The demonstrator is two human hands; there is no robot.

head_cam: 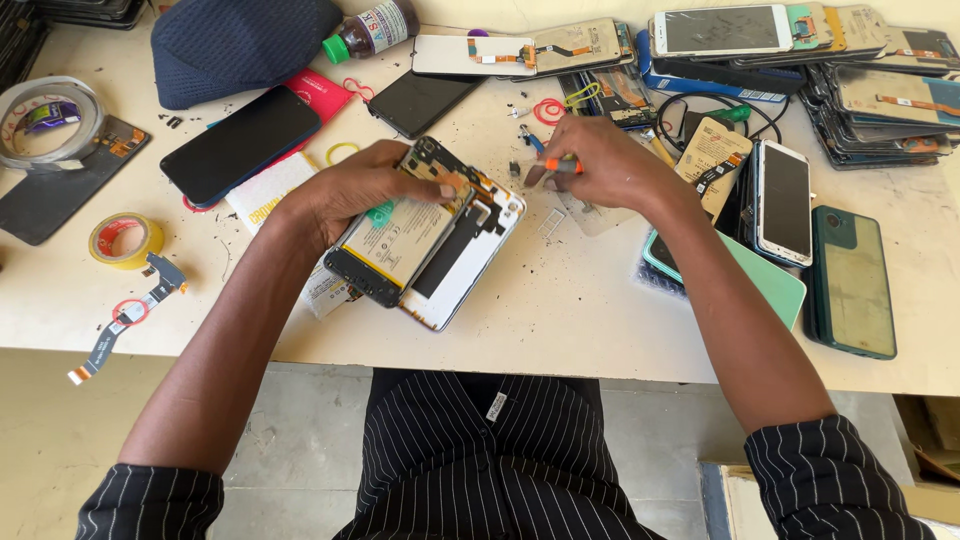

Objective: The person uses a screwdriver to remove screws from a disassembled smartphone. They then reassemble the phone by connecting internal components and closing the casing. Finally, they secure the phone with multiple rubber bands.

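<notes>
Gripping an opened smartphone [425,235] with its back cover off, the left hand [355,190] curls its fingers around the upper left edge, thumb pressed across the top of the exposed frame, so the phone sits tilted near the centre of the white worktable [560,320]. A pale battery with a green round sticker lies bare in the phone's body. At three o'clock from it, the right hand [600,160] pinches a small orange-handled screwdriver [560,166], fingers closed tight on it, the tip pointing toward the phone's upper end. A dark brown bottle with a green cap and a white label [370,28] lies on its side at twelve o'clock, beside a navy cap [240,45]. A roll of yellow tape [125,240] rests at nine o'clock, with a clear tape roll [50,120] above it. A red packet [320,92] peeks from under a black phone [240,145]. Stacked phone screens [880,100] crowd two o'clock; a green-backed phone [850,280] lies at three.
</notes>
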